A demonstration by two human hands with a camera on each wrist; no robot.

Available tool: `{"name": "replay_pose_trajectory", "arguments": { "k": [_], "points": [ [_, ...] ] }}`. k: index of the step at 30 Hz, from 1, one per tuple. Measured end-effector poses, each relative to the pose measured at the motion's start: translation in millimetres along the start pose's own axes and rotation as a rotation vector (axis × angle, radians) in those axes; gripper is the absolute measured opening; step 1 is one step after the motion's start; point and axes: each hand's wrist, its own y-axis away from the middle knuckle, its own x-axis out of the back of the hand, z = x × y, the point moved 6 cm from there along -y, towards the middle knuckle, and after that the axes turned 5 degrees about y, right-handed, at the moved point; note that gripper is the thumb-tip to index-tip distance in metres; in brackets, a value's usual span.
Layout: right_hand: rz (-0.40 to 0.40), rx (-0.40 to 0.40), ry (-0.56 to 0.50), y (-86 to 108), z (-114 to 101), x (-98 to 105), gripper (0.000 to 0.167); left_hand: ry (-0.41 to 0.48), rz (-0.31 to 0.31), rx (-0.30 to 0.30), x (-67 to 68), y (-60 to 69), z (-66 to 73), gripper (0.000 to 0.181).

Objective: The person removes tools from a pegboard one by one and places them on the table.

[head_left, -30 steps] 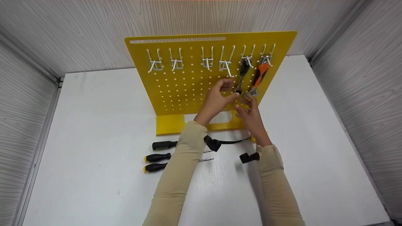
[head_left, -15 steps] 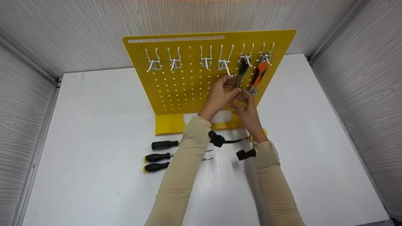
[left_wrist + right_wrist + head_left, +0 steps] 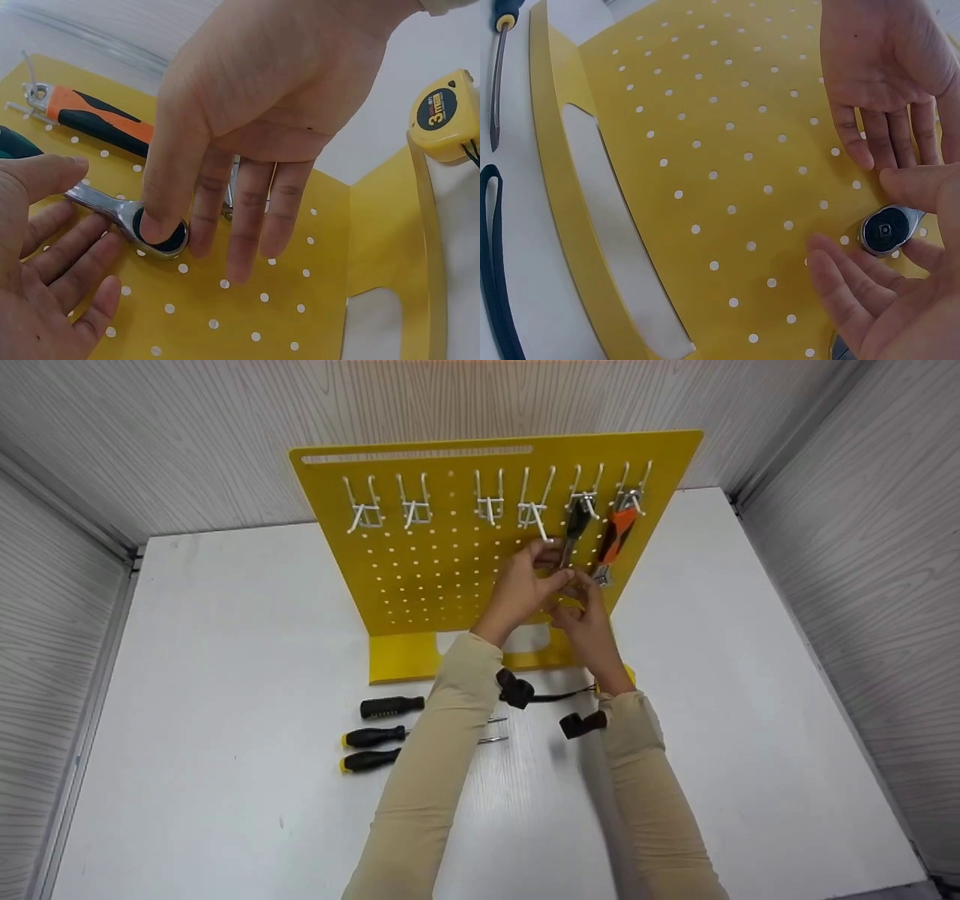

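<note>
A ratchet wrench [image 3: 577, 520] with a dark handle hangs from a white hook on the yellow pegboard [image 3: 442, 577]. My left hand [image 3: 519, 589] has its thumb and fingers on either side of the metal shaft [image 3: 94, 198]. Lower down, my right hand [image 3: 592, 630] pinches the round ratchet head [image 3: 885, 229], with the thumb on one face and a finger behind. To the right of it hangs an orange and black adjustable wrench [image 3: 618, 531]; its jaw end is partly covered by the right hand in the left wrist view.
Several white hooks [image 3: 490, 508] line the board's upper part. Three black-handled tools [image 3: 375, 736] lie on the white table [image 3: 225, 660], partly under the left sleeve. A yellow tape measure [image 3: 437, 116] stands by the board's base, with a black strap [image 3: 555, 697] beside it.
Both hands have shifted slightly, the right one up and left towards the left one. The left thumb now lies on the ratchet wrench, whose lower end has tilted a little to the left.
</note>
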Motion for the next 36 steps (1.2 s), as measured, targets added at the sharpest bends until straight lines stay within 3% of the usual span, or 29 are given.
{"name": "replay_pose_trajectory", "arguments": {
  "k": [15, 27, 36],
  "points": [
    [0.070, 0.057, -0.030, 12.6, -3.1, -4.8, 0.051, 0.003, 0.023, -0.010, 0.2, 8.2, 0.1, 0.033],
    [0.181, 0.019, -0.009, 26.2, -4.1, -4.3, 0.045, 0.025, 0.023, 0.032, -5.4, 13.4, -1.4, 0.031],
    [0.278, 0.054, 0.018, 29.0, -9.8, -3.4, 0.037, 0.019, 0.025, 0.003, -6.6, 16.3, 4.0, 0.032]
  ]
}}
